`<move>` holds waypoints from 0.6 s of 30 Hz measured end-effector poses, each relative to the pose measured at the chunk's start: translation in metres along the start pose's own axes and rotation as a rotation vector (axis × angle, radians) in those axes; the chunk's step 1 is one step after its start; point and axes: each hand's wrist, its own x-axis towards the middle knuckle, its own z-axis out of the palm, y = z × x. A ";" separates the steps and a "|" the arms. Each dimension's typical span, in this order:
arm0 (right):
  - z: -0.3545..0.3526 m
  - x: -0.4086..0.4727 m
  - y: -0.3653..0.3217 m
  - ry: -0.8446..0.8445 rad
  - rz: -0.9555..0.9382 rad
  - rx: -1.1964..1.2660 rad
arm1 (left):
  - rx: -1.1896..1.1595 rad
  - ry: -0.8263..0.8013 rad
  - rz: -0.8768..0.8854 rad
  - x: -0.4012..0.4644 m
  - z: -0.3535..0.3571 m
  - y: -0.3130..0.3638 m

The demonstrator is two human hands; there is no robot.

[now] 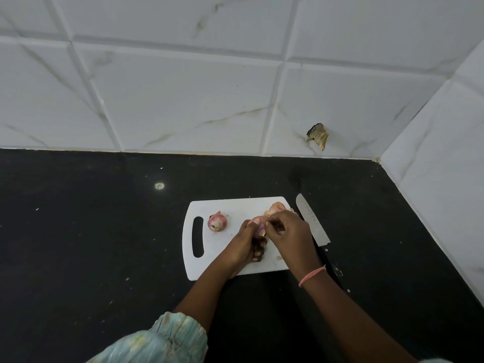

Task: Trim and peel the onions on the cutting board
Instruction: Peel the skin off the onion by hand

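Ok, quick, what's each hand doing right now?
Left hand: grips the small pink-skinned onion over the white plastic cutting board.
Right hand: fingers pinch that onion's papery skin, peeling.

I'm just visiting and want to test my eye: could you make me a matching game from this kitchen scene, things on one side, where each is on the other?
Things:
1. knife
2. loose onion
3. held onion
4. peel pile

Places:
A. gripped in the left hand
B. on the counter, right of the cutting board
C. board's far right corner
D. beside the board's handle slot

Pairs: 1-B, 2-D, 3-A, 4-C
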 end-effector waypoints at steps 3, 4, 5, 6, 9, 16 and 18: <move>-0.001 -0.007 -0.001 -0.003 0.021 0.079 | 0.011 0.005 0.013 -0.001 0.001 0.000; 0.000 -0.008 -0.001 -0.005 0.021 0.079 | 0.013 0.007 0.013 -0.001 0.001 0.001; 0.000 -0.008 0.000 -0.009 0.016 0.068 | 0.011 0.008 0.010 -0.001 0.001 0.001; 0.001 -0.008 0.001 -0.017 0.005 0.044 | 0.005 0.010 0.007 -0.001 0.001 0.001; 0.001 -0.006 0.000 -0.036 -0.045 -0.084 | 0.030 0.023 0.005 0.001 0.001 -0.001; 0.002 0.003 0.003 -0.161 -0.050 -0.149 | 0.001 0.016 0.021 -0.001 0.002 0.002; 0.001 0.003 0.005 -0.170 -0.023 -0.107 | -0.003 0.007 0.019 -0.002 0.002 0.003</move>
